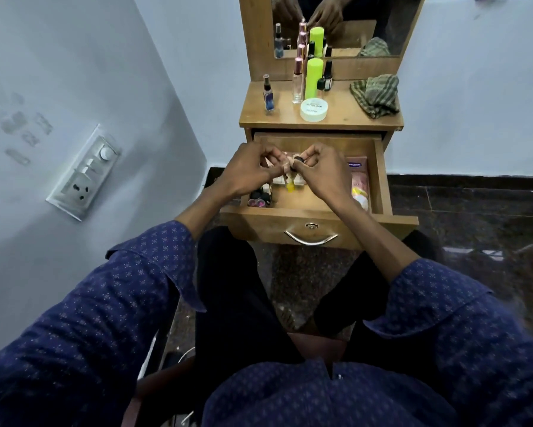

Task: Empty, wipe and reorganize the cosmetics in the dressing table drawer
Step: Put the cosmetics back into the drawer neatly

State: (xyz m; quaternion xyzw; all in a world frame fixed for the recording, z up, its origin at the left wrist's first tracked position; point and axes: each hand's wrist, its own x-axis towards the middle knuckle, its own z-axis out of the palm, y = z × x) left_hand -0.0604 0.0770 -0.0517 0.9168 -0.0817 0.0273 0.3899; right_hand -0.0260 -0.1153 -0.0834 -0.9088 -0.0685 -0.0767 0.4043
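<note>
Both hands work together above the open drawer (379,177): the left hand (249,171) and the right hand (320,172) each have their fingers curled in, pinching a small pale item with a dark cap (291,163) between them. It looks like a little cosmetics bottle or tube, though I cannot tell which.

To do this step well, the person should keep a firm pinch with one hand while the other lets go, then lift the item straight up and clear of the drawer's front edge before carrying it to the bench (345,118). There is bare wood between the round white jar (313,110) and the checked cloth (376,95), a sensible landing place (the cloth will likely be wanted soon for wiping). Upright bottles such as the green bottle (313,78) stand close together, so the item should go down gently beside them.

Much of the drawer is hidden beneath the hands. A pink packet (360,183) lies at its right side, small dark-capped bottles (260,197) crowd the left front corner, and something yellow (289,186) shows under the fingers; labels are too small to read.
</note>
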